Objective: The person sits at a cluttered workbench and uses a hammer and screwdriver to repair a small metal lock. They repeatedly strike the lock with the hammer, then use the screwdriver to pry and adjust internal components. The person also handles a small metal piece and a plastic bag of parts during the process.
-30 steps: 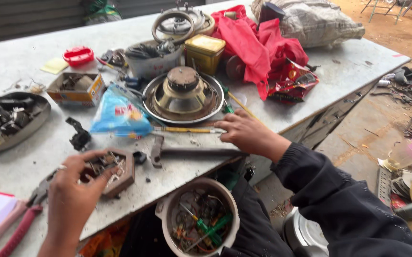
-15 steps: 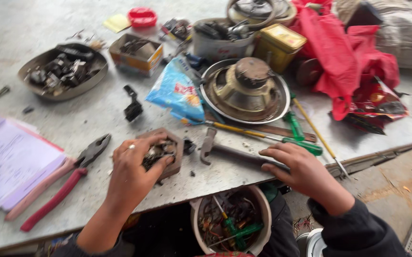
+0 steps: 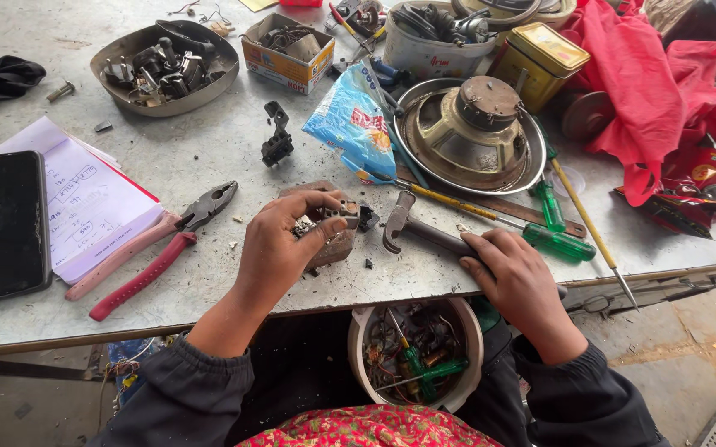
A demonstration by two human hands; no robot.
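Note:
My left hand (image 3: 279,247) rests on a small brown block (image 3: 333,245) near the table's front edge, its fingers pinching a small metal part (image 3: 347,210) on top of it. My right hand (image 3: 517,280) grips the handle of a hammer (image 3: 412,229) that lies flat on the table, its head pointing toward the block. Small dark bits lie scattered around the block.
Red-handled pliers (image 3: 158,242) lie left of the block, beside papers (image 3: 85,199) and a black tablet (image 3: 0,225). Behind are a speaker in a metal dish (image 3: 471,126), green screwdrivers (image 3: 555,232), a blue packet (image 3: 353,120), a parts tray (image 3: 164,58) and red cloth (image 3: 653,83). A bowl of tools (image 3: 416,352) sits in my lap.
The view has swung left and down. My right hand moved from the table's middle onto the hammer handle. My left hand stays on the brown block.

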